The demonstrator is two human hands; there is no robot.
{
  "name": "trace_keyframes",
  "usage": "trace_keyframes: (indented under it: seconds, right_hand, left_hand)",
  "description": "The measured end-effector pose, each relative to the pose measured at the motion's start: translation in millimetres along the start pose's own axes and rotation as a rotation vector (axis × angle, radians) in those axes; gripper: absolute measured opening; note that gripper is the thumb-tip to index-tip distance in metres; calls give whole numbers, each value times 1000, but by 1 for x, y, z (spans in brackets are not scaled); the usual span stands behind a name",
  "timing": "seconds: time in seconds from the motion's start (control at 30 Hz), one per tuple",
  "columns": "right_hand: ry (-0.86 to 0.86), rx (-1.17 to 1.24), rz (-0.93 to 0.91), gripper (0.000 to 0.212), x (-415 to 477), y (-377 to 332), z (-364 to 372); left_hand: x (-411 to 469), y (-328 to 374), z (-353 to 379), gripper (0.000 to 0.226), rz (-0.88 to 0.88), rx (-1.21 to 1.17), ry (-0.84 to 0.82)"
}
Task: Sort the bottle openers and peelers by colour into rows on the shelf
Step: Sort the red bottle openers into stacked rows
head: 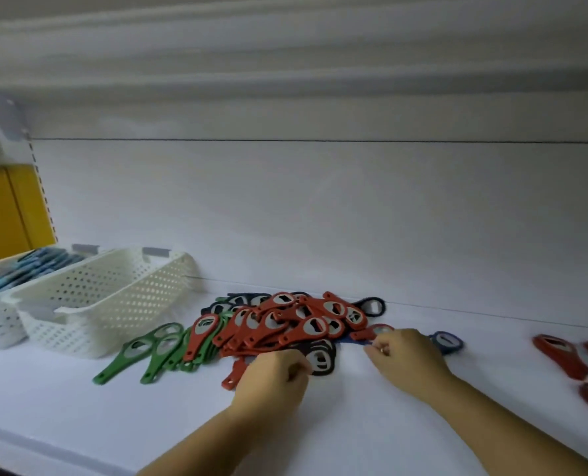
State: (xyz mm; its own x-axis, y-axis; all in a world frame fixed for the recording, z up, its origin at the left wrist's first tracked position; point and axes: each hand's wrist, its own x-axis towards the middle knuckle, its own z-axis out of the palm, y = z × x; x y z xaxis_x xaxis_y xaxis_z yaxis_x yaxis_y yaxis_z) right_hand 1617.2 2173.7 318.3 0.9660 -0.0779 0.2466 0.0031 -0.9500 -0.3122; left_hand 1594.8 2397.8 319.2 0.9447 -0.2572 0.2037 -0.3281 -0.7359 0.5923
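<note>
A mixed pile of bottle openers (285,324) is being worked on the white shelf (79,424), close to the back panel. Red openers are lying on top. Green openers (155,352) are fanning out at the pile's eight o'clock, and dark ones are showing at twelve o'clock and underneath. A separate group of red openers (560,355) is lying well apart at three o'clock, partly cut off by the frame edge. No peelers are being made out.

The left hand (272,376) is being held at the pile's six o'clock, fingers curled over a black opener (320,360) and a red handle. Whether its grip is grasping either cannot be told. The right hand (405,359) is being held at four o'clock, fingertips curled beside a red opener (371,333), with a blue opener (445,341) just behind the knuckles. Its grip cannot be told either.

Two white perforated baskets (107,304) are standing at nine o'clock, the farther one holding blue items.

Risks being judged:
- **Tangling:** the openers are overlapping handle over loop, so one being pulled out is likely to drag its neighbours and scatter the pile.
- **Colour mix-up:** dark blue and black are being told apart poorly in this light, so a piece could be placed in the wrong row.
- **Disturbed group:** the red group at three o'clock is lying near the right forearm, so a careless sweep could knock it out of line.
</note>
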Motion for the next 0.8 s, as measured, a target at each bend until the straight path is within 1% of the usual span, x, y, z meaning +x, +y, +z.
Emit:
trace_keyframes:
  seconds: [0.03, 0.07, 0.1, 0.13, 0.17, 0.23, 0.27, 0.33, 0.4, 0.5, 0.6, 0.67, 0.7, 0.73, 0.8]
  right_hand:
    - [21, 31, 10, 43, 12, -8, 6]
    - [44, 78, 22, 35, 23, -15, 10]
    - [69, 130, 37, 23, 34, -19, 14]
    - [100, 186, 42, 15, 42, -24, 17]
    - [116, 209, 30, 22, 50, -27, 22]
    - [96, 179, -11, 39, 56, -31, 32]
    - [98, 149, -18, 41, 57, -32, 36]
    - [121, 112, -24, 34, 59, -30, 43]
    - [148, 124, -24, 27, 62, -27, 47]
    - [172, 141, -60, 22, 64, -25, 49]
    - [303, 190, -71, 24, 60, -26, 42]
    - [390, 281, -64, 25, 55, -29, 35]
    - [405, 353, -95, 23, 51, -32, 32]
    - [400, 431, -158, 21, 46, -36, 30]
    - [362, 520, -345, 18, 36, -48, 24]
  left_hand:
    - [-3, -6, -3, 25, -26, -13, -10]
    - [-5, -9, -4, 24, -50, -66, -18]
    - [-5, -11, -4, 24, -78, -154, -29]
    - [-5, -10, -5, 24, -110, -251, -43]
    - [-4, -10, -6, 23, -133, -333, -44]
    - [-2, -12, -6, 22, -155, -445, -23]
    - [-2, -13, -5, 22, -155, -479, -15]
    - [-2, -15, -3, 24, -153, -518, -7]
    - [-1, -18, -2, 26, -153, -535, 0]
    - [0, -19, -1, 25, -156, -554, 15]
    - [-1, -20, -2, 19, -189, -662, 56]
    - [-2, -19, -2, 14, -182, -755, 85]
    - [-2, -20, -2, 14, -173, -790, 100]
    - [-3, -20, -2, 21, -161, -815, 111]
    - [-2, -20, -1, 39, -140, -801, 90]
